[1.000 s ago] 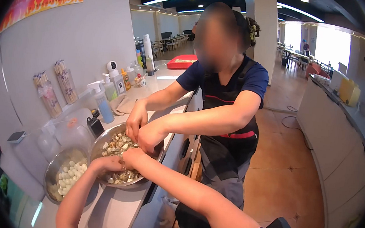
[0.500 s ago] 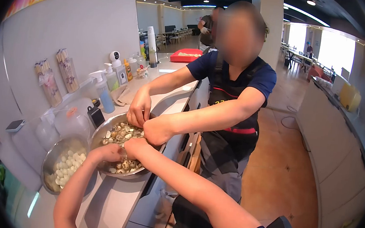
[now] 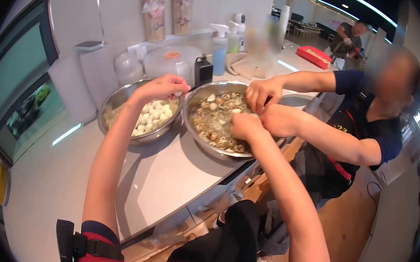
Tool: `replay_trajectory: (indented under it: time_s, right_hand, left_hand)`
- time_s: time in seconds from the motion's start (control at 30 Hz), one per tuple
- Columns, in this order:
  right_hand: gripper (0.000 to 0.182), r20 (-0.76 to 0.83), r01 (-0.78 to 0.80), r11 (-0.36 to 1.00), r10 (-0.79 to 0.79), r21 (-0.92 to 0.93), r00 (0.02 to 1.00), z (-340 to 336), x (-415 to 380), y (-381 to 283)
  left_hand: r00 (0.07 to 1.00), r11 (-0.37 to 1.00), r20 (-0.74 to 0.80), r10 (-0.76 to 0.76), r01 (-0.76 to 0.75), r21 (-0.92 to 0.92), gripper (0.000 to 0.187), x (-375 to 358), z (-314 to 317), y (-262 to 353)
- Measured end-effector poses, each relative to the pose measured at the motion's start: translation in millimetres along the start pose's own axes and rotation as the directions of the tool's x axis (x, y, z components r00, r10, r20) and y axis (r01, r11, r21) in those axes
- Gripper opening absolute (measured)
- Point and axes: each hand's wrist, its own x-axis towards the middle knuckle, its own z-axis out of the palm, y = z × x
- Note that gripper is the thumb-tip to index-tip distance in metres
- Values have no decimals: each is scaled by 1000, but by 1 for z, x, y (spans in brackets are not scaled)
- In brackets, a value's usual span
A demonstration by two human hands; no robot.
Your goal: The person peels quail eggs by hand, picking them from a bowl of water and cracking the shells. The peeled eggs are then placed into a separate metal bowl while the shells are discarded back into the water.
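My left hand (image 3: 163, 87) is closed on a small white peeled quail egg (image 3: 177, 94), above the rim of a metal bowl (image 3: 104, 116) of white peeled eggs (image 3: 151, 118). My right hand (image 3: 245, 126) is curled over the right side of a second metal bowl (image 3: 202, 148); its fingertips are mostly hidden, so what it grips cannot be made out. That bowl holds speckled quail eggs (image 3: 212, 136) and shell bits in water. Two hands of a co-worker (image 3: 264, 92) work over the same bowl, close to my right hand.
Behind the bowls stand a black box (image 3: 203, 71), a blue spray bottle (image 3: 219, 51), a brown cloth (image 3: 245, 66) and clear round containers (image 3: 173, 67). Chopstick holders (image 3: 152, 17) hang on the wall. A red tray (image 3: 313, 57) lies farther along the counter.
My left hand has lifted out of the speckled-egg bowl and moved left to the peeled-egg bowl, holding an egg. My right hand stays at the speckled-egg bowl. The view has turned left.
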Motion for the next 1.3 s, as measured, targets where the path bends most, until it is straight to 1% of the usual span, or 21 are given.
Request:
replay_trajectory:
  time_s: [0.07,0.1,0.17,0.2,0.4,0.47,0.53,0.6,0.63,0.67,0.7,0.73,0.8,0.83,0.87,0.93,1.0,1.07,1.1,1.17,1.3]
  right_hand:
    - [25,43,-39,999,39,-3,998,-5,0,-3]
    - [25,12,-16,1000,16,4,1000,-5,1,-1]
    - [25,-19,-7,1000,7,12,1000,-4,2,3]
    - [23,-113,16,999,-10,51,994,-2,3,3]
    - [16,-462,177,977,-105,117,881,-6,3,-3]
    - [15,-565,234,969,-148,82,812,-4,6,-3]
    - [14,-547,221,973,-153,61,823,-5,5,-3]
    - [14,-524,211,976,-154,50,837,-5,4,-3]
    - [14,-441,285,945,-190,160,877,-7,2,-4]
    - [15,-358,342,898,-234,277,904,-8,1,-4]
    - [15,-358,342,898,-234,278,904,-8,0,-6]
    - [17,-325,376,866,-269,330,906,-8,0,-9]
    - [19,-293,404,831,-305,382,906,-8,-1,-13]
    - [20,-246,389,864,-321,319,915,-9,-1,-13]
    - [22,-197,376,891,-333,254,922,-9,-2,-13]
    - [22,-197,369,905,-330,211,923,-10,-2,-14]
    - [23,-197,327,925,-291,191,936,-9,-1,-12]
    - [23,-196,304,930,-266,204,944,-8,-1,-10]
    - [23,-196,283,934,-242,217,950,-6,1,-8]
    - [23,-190,294,930,-254,219,948,-4,4,-5]
    - [23,-165,326,899,-288,294,943,-4,3,-3]
  left_hand:
    - [995,965,-52,-90,100,243,24,-20,-9,1]
    - [994,965,-49,-96,105,241,24,-22,-13,-8]
    - [976,872,-12,-218,201,446,24,-26,-20,-33]
    - [977,873,-2,-214,192,449,24,-27,-22,-43]
    - [979,835,-191,-74,165,524,28,-25,-11,-46]
    - [957,839,-233,174,-20,545,25,-23,0,-29]
    - [945,864,-220,243,-108,491,23,-22,19,-1]
    - [947,875,-95,306,-241,420,21,-16,33,14]
    - [948,876,-95,303,-239,418,21,-11,41,16]
    - [943,842,9,332,-301,447,21,-3,50,15]
    - [928,805,113,355,-365,468,22,4,57,13]
    - [928,805,114,355,-365,467,22,10,62,9]
    - [962,712,207,176,-270,648,21,17,74,6]
    - [984,640,169,50,-161,751,21,13,80,16]
    - [984,641,170,51,-163,750,21,17,83,13]
    - [982,462,186,4,-167,871,19,28,91,4]
    - [982,441,189,5,-172,881,18,36,94,1]
    - [946,476,253,-201,-131,870,19,43,91,2]
    - [946,475,252,-204,-129,870,19,44,91,-4]
    - [968,599,251,-9,-196,776,19,47,86,-14]
    - [985,601,134,112,-174,780,23,32,91,-5]
